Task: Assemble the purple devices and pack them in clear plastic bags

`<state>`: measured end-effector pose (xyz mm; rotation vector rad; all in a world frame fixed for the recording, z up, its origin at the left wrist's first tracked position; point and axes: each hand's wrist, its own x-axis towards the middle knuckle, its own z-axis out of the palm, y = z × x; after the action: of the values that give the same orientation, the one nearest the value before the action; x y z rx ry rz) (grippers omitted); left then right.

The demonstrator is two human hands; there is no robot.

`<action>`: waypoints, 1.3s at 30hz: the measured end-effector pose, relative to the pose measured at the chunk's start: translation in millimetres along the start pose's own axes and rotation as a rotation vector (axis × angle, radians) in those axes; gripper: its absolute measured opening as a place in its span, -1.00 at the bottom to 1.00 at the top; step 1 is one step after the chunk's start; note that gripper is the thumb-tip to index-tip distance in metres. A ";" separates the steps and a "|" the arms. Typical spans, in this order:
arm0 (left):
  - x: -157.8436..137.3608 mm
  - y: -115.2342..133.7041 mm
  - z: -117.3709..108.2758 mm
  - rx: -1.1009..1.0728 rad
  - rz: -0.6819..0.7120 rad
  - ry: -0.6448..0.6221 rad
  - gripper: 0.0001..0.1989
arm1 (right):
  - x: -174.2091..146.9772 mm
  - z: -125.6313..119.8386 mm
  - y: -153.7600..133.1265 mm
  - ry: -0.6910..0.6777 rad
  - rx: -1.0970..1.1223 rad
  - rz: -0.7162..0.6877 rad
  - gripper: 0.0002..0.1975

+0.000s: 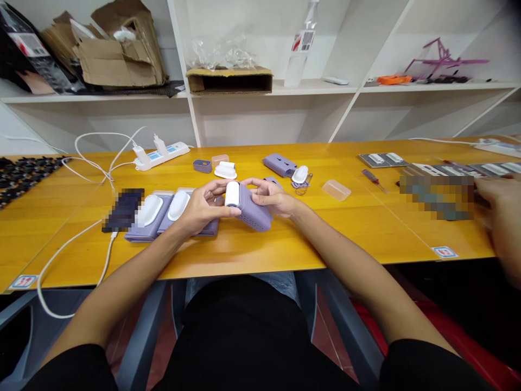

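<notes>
Just above the table edge, my two hands are closed around a lavender perforated case (255,213). At its left end sits a smooth white rounded piece (233,194). My left hand (205,205) grips that end, with the thumb beneath the white piece and fingers behind it. My right hand (272,196) clasps the case's upper right side, thumb on top. By my left forearm lie lavender boxes with white oval pieces (150,210) on them. Beyond my hands are a white oval part (225,170), a small lavender cap (202,165) and another perforated lavender case (279,164).
A phone (124,209) with a white cable lies left, near a power strip (163,156). Rightward are a translucent lid (336,190), a screwdriver (373,180) and another person's hand (502,217). White shelves (260,119) stand behind the table.
</notes>
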<state>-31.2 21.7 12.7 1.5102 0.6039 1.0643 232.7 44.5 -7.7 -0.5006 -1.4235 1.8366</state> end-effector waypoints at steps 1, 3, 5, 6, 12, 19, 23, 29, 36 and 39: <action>0.1 0.0 -0.2 0.006 -0.004 0.007 -0.16 | 0.3 0.0 0.2 -0.006 0.003 0.001 -0.26; 0.4 0.0 -0.4 0.030 0.003 0.009 -0.18 | 0.8 -0.5 0.7 -0.009 -0.002 0.000 -0.28; 0.8 -0.2 -0.1 0.051 0.028 -0.016 -0.20 | 1.3 -1.4 1.4 -0.011 -0.014 0.004 -0.29; 0.9 -0.2 0.3 0.055 0.044 -0.031 -0.21 | 1.5 -1.8 1.8 -0.014 -0.020 0.008 -0.30; 0.2 -0.7 3.8 0.079 0.095 -0.027 -0.22 | 3.3 -0.7 2.1 -0.020 -0.058 -0.018 -0.37; -0.1 -4.1 7.0 0.081 0.128 -0.040 -0.24 | 3.9 0.9 6.9 0.001 -0.092 -0.040 -0.40; -0.2 -6.1 8.3 0.114 0.136 -0.042 -0.21 | 4.9 0.9 11.7 0.023 -0.102 -0.042 -0.43; -7.8 -10.4 16.9 0.149 0.168 -0.001 -0.21 | 5.4 6.3 13.0 0.011 -0.102 -0.062 -0.43; -16.4 -15.7 20.4 0.231 0.227 -0.081 -0.23 | 4.3 10.3 17.5 -0.013 -0.026 -0.041 -0.36; -17.2 -19.3 17.7 0.326 0.304 -0.115 -0.21 | 4.2 12.4 19.8 -0.021 -0.047 -0.023 -0.35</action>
<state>-20.2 3.1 -10.0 1.9811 0.4932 1.1361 215.1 37.5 -22.0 -0.4875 -1.4838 1.7990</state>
